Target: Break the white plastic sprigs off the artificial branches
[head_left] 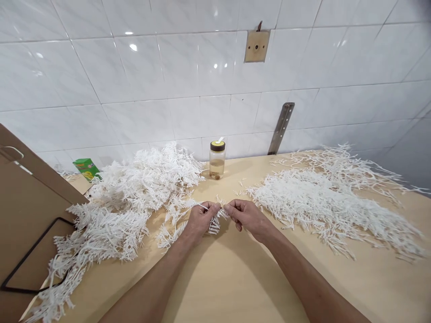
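My left hand [201,218] is closed round a white branched plastic sprig [214,225], whose fine twigs hang below the thumb. My right hand [247,216] pinches at the near end of the same sprig, its fingertips almost touching my left thumb. What exactly lies between the right fingertips is small and partly hidden. To the left a big tangled heap of white sprigs [144,184] spreads over the table, with a few strands reaching my left wrist. On the right lies a flatter pile of similar white sprigs [323,202].
Behind my hands a clear bottle [217,165] with a dark lid holds pale liquid. A green box [86,168] stands at the back left. Cardboard [30,215] with a black wire frame [25,255] borders the left. A metal bracket [281,128] leans at the tiled wall.
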The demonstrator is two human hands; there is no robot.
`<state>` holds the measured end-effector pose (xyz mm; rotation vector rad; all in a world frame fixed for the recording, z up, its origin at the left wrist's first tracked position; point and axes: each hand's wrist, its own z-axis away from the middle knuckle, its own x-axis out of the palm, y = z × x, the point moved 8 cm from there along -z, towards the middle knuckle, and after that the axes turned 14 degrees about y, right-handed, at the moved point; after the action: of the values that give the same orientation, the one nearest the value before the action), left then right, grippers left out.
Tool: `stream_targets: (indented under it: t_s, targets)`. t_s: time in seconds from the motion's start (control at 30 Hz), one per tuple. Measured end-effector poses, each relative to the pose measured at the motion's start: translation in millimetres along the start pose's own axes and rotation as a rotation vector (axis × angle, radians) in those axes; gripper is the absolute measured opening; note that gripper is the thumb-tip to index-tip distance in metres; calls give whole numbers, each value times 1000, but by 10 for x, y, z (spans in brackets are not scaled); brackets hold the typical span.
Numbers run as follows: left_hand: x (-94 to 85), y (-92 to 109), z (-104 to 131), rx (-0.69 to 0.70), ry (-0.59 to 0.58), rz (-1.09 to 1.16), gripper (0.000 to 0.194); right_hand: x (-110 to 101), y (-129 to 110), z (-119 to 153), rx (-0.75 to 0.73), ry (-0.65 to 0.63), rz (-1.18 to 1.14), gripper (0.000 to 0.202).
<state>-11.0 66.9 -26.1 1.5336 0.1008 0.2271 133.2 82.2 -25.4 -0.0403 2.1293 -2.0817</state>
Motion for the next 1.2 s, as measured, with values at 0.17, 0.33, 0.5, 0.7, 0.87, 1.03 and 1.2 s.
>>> stream_targets:
  t_s: [0.17,0.33,0.5,0.7,0.87,1.03,1.2]
  targets:
    - [28,63,57,-5,-49,-64,47,-73,-31,-18,-43,22,67,42]
    - [53,102,74,35,-87,-116,47,-134,-80,-15,-53,1,91,41]
    - [94,160,93,124,-141,-153,46,-142,-121,0,-69,-10,97,38]
    - [125,163,124,60,-165,-95,44,-80,-175,48,-65,-76,85,42]
    - [109,73,97,2,-172,-1,44,-40,-300,119,-54,-163,17,39]
    - [94,2,68,-9,-173,10,43,-72,-283,102,-59,-145,30,38]
    - [117,46,90,-9,-178,0,44,-124,-224,69,-96,-89,94,33]
